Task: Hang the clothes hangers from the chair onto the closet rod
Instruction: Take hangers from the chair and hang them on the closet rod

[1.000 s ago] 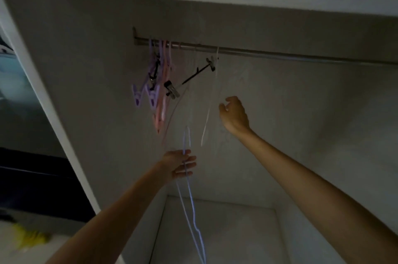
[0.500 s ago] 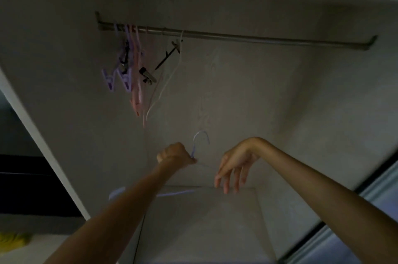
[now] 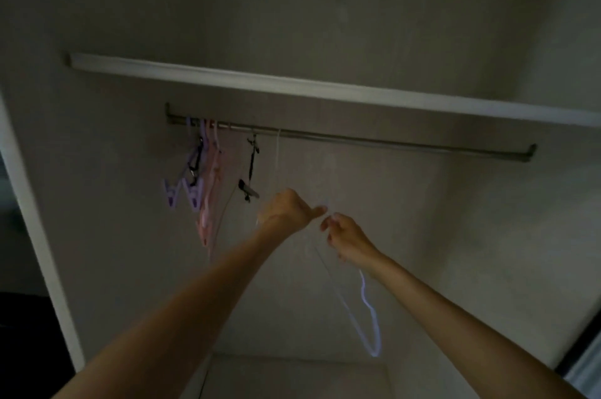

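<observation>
Fingers [image 3: 327,223] of both hands pinch the thin lilac hanger [image 3: 369,317] near its hook; it may snag the white hanger [image 3: 278,157] under the rod [image 3: 390,140].

Dim, grainy view — soft blur throughout, corners darkened, faint daylight at the right edge.

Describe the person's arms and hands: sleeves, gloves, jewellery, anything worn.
Both forearms are bare as far as the frame shows; no sleeve or cuff is in view. The left hand and the right hand wear no gloves. No watch, bracelet or ring can be made out at either wrist or on the fingers, though the closet is dim and the picture soft, so small items could be missed.
</observation>
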{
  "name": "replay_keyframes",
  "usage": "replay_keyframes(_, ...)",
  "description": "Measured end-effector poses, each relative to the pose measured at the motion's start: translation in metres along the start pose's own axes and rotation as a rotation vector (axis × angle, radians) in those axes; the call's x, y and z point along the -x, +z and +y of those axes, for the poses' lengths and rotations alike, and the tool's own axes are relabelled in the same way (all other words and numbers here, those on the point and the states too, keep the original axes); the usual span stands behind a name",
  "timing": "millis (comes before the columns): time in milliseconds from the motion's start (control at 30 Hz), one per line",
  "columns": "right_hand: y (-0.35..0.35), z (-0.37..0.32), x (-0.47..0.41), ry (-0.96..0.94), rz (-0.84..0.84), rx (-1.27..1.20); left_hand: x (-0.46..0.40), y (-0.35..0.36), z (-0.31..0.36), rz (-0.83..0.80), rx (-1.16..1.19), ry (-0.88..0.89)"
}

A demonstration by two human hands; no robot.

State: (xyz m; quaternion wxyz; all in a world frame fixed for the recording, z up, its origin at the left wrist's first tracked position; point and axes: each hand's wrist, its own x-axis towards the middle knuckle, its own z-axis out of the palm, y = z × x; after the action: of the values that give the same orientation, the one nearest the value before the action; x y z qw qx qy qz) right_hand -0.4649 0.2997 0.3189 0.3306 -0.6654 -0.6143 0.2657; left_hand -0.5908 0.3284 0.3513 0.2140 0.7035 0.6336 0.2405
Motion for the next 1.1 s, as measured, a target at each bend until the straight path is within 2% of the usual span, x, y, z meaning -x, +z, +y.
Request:
replay_keyframes(67, -0.010, -0.012, -0.019, -0.012, 0.108, 0.064, -0.010, -0.023, -0.004, 0.061, -0.014, 0.076)
replay_keyframes(167, -0.021, -0.042, -0.047, -0.017, 0.176, 0.176, -0.026, -0.055, -0.021, 0.160, 0.006, 0.130)
replay_keyframes(267, -0.020, -0.071, -0.081, 0.023, 0.157, 0.249, -0.041, -0.075, -0.040, 0.312, -0.029, 0.123)
replay_keyframes(400, -0.002, -0.091, -0.113, 0.102, 0.034, 0.307, -0.057, -0.090, -0.065, 0.485, -0.062, 0.100)
replay_keyframes(633, 0.039, -0.092, -0.123, 0.157, -0.177, 0.355, -0.065, -0.099, -0.102, 0.493, -0.123, 0.047)
replay_keyframes(767, 0.047, -0.091, -0.122, 0.222, -0.252, 0.289, -0.069, -0.105, -0.110, 0.471, -0.122, 0.038)
replay_keyframes(833, 0.040, -0.096, -0.120, 0.216, -0.275, 0.331, -0.070, -0.109, -0.110, 0.491, -0.105, 0.068)
replay_keyframes(900, 0.022, -0.106, -0.118, 0.091, -0.140, 0.554, -0.077, -0.118, -0.108, 0.547, -0.106, 0.121)
replay_keyframes(933, 0.010, -0.111, -0.118, 0.002, 0.000, 0.655, -0.082, -0.124, -0.108, 0.570, -0.130, 0.151)
replay_keyframes(1000, -0.014, -0.121, -0.125, -0.181, 0.241, 0.701, -0.097, -0.137, -0.107, 0.555, -0.231, 0.207)
replay_keyframes(1033, -0.022, -0.124, -0.131, -0.232, 0.277, 0.703, -0.105, -0.142, -0.108, 0.505, -0.302, 0.237)
replay_keyframes(1100, -0.027, -0.128, -0.142, -0.225, 0.201, 0.701, -0.123, -0.149, -0.109, 0.370, -0.465, 0.277)
